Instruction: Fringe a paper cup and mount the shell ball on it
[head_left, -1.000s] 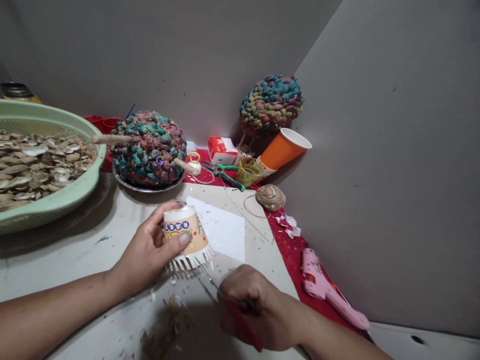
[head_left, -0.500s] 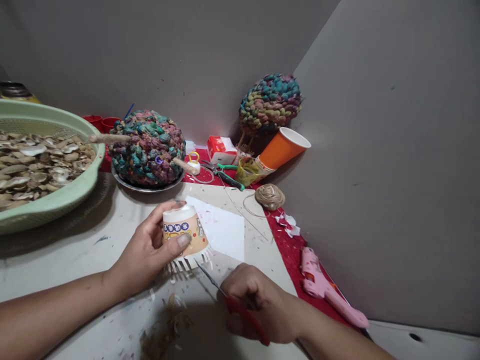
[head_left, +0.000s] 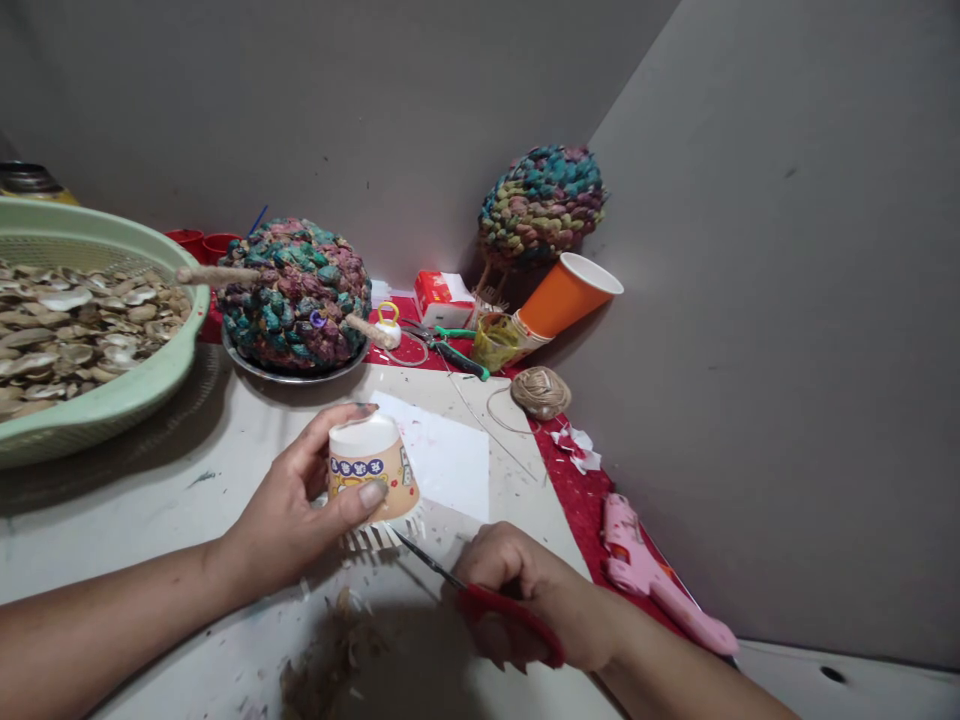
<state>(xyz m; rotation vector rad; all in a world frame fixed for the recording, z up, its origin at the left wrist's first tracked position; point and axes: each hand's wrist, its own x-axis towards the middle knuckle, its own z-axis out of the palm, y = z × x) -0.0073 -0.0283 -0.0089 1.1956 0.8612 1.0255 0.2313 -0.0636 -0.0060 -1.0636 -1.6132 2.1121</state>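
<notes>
My left hand is closed around an upside-down paper cup, thumb across its printed front. The lower rim of the cup is snipped into a fringe of narrow white strips. My right hand grips red-handled scissors, whose blades look closed or nearly so. Their tip lies at the fringe near the cup's lower edge; whether it touches a strip I cannot tell. Beneath the cup, shell scraps lie in shadow on the table. Behind it is a white sheet of paper.
A green basket of shells stands at left. A colourful shell-covered ball rests in a metal dish; a similar one is behind. Pliers, a twine ball, an orange cup and a pink glue gun lie to the right.
The cup has turned and tilted slightly in my left hand, shifting a little right. My right hand has rotated the scissors, their handles swinging right and their blades showing narrower.
</notes>
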